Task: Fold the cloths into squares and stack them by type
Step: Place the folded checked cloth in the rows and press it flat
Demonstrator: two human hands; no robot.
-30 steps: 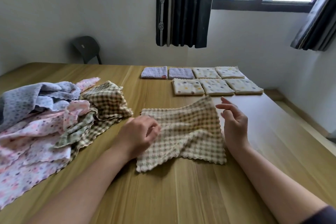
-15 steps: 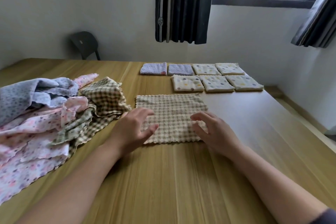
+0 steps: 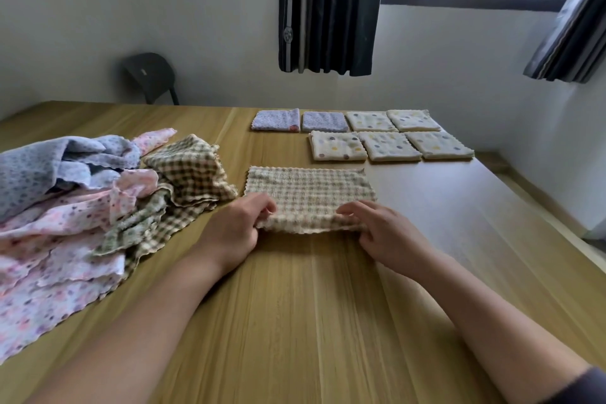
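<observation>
A beige checked cloth lies folded into a rectangle on the wooden table in front of me. My left hand pinches its near left corner and my right hand pinches its near right corner, lifting the near edge slightly. To the left sits a loose pile of unfolded cloths: grey-blue, pink dotted and checked ones. At the back lie two folded purple squares and several folded cream dotted squares in two rows.
A dark chair stands behind the table's far left edge. Dark curtains hang by the window. The table's right edge runs close to the wall and floor.
The checked cloth went from loose and raised to lying flat as a folded rectangle. Both hands then moved to its near edge and took hold of the corners.
</observation>
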